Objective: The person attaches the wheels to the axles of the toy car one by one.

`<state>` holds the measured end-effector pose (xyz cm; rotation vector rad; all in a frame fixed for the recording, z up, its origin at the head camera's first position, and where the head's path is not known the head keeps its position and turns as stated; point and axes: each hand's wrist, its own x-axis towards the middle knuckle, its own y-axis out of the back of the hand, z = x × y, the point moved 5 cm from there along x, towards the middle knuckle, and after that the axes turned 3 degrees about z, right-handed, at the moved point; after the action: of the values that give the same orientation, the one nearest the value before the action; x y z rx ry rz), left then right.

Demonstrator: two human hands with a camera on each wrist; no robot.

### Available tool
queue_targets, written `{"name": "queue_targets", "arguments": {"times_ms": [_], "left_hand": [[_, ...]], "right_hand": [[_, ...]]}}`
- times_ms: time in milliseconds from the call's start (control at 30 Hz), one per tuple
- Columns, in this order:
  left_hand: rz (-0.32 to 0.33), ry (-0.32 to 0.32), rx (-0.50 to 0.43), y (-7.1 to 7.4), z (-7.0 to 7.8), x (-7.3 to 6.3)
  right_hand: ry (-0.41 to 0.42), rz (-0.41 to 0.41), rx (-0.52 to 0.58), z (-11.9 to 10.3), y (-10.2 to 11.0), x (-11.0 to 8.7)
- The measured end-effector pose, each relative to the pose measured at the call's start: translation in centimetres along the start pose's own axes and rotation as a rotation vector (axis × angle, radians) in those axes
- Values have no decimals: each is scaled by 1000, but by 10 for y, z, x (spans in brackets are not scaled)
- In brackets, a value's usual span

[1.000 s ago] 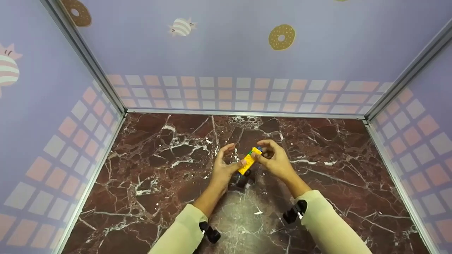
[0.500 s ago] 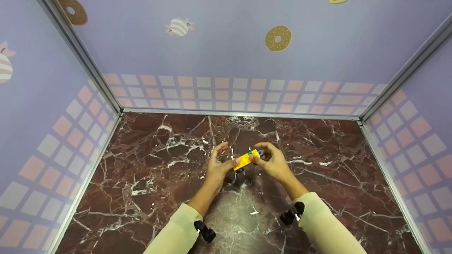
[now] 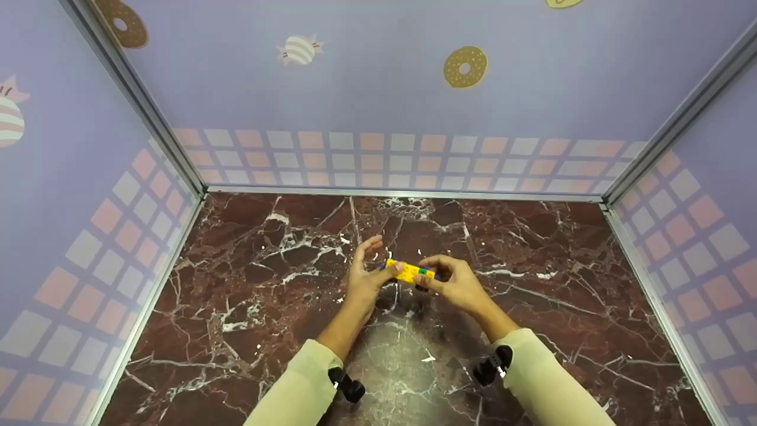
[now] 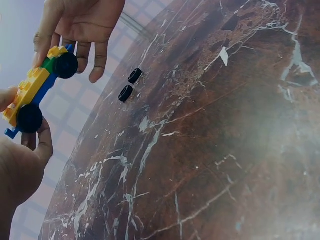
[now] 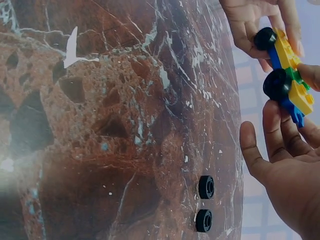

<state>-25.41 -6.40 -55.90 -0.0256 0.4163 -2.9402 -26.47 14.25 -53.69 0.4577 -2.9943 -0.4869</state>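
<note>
A small toy car [image 3: 408, 273] of building bricks is held between both hands, above the marbled surface. It has yellow studded bricks and a green brick [image 5: 294, 76] on a blue base [image 4: 46, 88], with black wheels [image 4: 65, 65] at both ends. My left hand [image 3: 362, 285] pinches one end, thumb on the yellow bricks, index finger by a wheel [image 4: 29, 118]. My right hand [image 3: 466, 288] grips the end with the green brick, its thumb on top and fingers beneath. A blue hook-like piece [image 5: 297, 117] juts out at that end.
Two loose black wheels [image 4: 135, 75] stand side by side on the dark red marbled tabletop [image 3: 284, 331], in both wrist views. Purple panels [image 3: 378, 71] with metal edging rise at the back and both sides. Each sleeve bears a black camera [image 3: 348, 386].
The toy car has turned clockwise in the head view, from a steep diagonal to nearly level, its right end now slightly lower. Both hands keep hold of it.
</note>
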Motion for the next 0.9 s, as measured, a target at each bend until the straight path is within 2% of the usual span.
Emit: {"name": "queue_targets", "arguments": {"times_ms": [467,900], "left_hand": [[-44,5,-77,-15,-2,3],[-52,26,-125,-14,-1,4]], "right_hand": [[24,-60,-38,-3,-7,-7],[27,-79,-11,-5,-17,-8]]}}
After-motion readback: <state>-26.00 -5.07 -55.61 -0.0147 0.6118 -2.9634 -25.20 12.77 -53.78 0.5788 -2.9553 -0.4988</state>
